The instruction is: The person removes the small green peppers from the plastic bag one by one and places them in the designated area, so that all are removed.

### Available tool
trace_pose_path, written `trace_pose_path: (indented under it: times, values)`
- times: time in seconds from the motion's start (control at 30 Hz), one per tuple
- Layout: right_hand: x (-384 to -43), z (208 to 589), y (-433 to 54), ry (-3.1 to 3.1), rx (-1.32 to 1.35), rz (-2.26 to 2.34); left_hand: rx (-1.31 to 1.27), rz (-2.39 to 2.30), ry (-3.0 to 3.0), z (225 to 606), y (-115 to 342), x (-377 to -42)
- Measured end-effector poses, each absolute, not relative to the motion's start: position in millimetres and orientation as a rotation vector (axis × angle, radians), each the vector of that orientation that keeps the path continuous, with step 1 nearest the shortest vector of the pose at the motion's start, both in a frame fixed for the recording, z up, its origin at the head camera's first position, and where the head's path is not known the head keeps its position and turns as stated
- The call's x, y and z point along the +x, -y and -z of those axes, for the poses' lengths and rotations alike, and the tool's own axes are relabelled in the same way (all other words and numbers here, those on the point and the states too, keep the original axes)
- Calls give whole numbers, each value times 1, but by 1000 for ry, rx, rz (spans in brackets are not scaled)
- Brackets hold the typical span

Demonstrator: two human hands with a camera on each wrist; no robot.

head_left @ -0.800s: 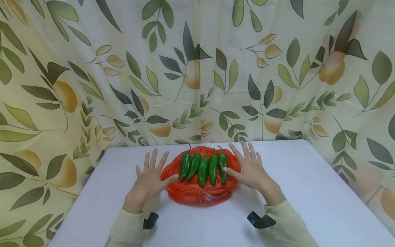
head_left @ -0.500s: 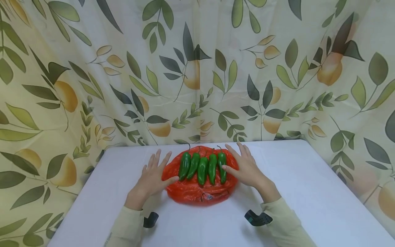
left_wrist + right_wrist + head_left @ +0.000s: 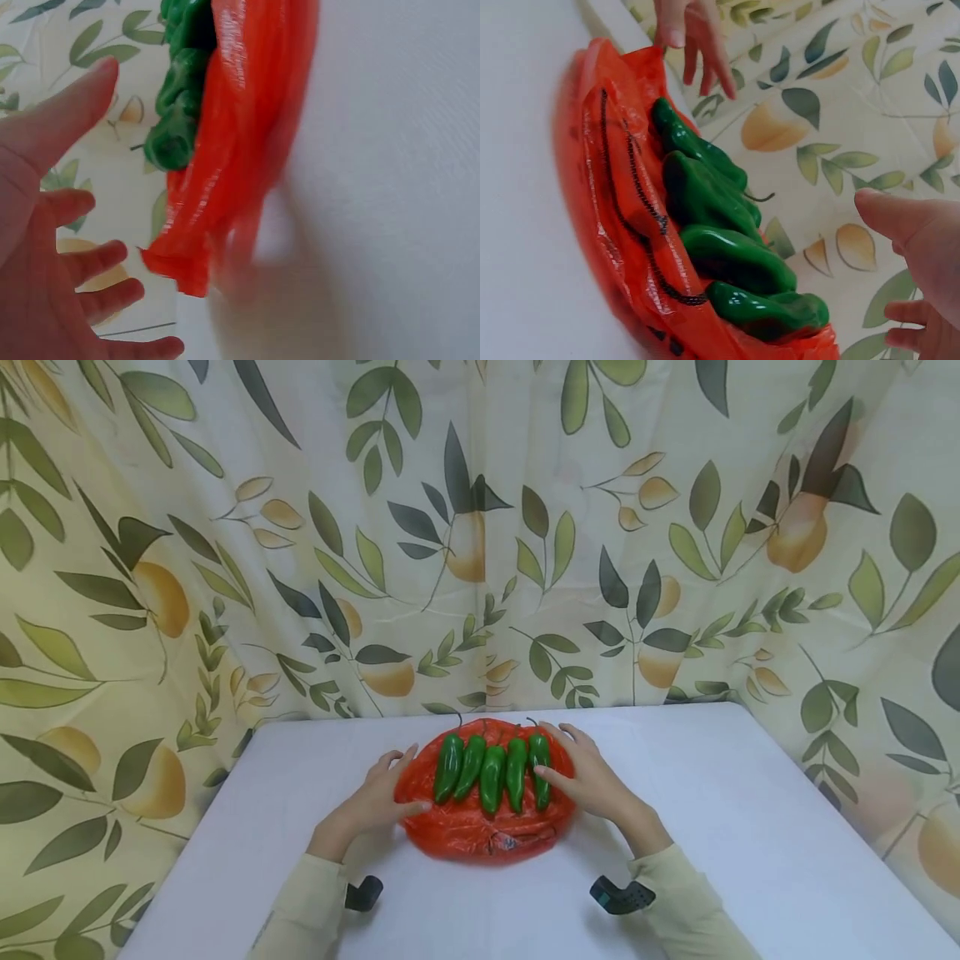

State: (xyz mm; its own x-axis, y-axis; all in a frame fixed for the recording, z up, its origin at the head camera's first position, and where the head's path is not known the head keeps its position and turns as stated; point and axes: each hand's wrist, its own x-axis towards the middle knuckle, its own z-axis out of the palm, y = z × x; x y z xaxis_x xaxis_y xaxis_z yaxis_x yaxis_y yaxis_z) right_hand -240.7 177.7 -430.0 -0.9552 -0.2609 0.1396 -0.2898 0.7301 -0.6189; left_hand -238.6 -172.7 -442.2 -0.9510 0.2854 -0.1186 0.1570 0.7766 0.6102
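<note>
Several glossy green peppers (image 3: 492, 777) lie side by side in a row on a crumpled red plastic bag (image 3: 487, 845), stems toward the back. At the bag's left edge is my left hand (image 3: 375, 797), its fingers loosely bent and its thumb over the near-left rim. My right hand (image 3: 592, 777) curves about the right edge, thumb overlapping the rightmost pepper in the head view. In the left wrist view a gap shows between the left fingers and the bag (image 3: 255, 105). The right wrist view likewise shows the right thumb (image 3: 900, 217) apart from the peppers (image 3: 739, 255).
A white-covered table (image 3: 675, 760) spreads beneath the bag. Behind and to the sides hangs a curtain (image 3: 420, 610) printed with leaves and fruit. Dark devices (image 3: 622, 895) are fastened at both wrists, beside pale sleeves (image 3: 690, 902).
Both hands have come down and in toward the bag, their spread fingers bending at its left and right sides. The peppers and bag keep their place.
</note>
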Motion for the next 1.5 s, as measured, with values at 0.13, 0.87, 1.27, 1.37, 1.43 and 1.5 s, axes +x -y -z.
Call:
trace_pose_path:
  times: [0.13,0.87,1.27,1.37,1.43,1.5]
  values:
    - [-242,433,-176,2869,492,-1087,347,-906,-2735,450,174,-241]
    - [-251,456,-182,2943,485,-1067,289,-867,-2704,463,165,-242]
    - [-247,464,-179,3022,469,-950,298,-818,-2705,461,171,-238]
    - [-245,466,-178,3027,483,-910,322,-831,-2708,462,172,-238]
    - [-244,468,-178,3031,461,-908,332,-839,-2707,463,173,-239]
    - [-244,469,-177,3038,438,-922,341,-842,-2705,464,173,-239]
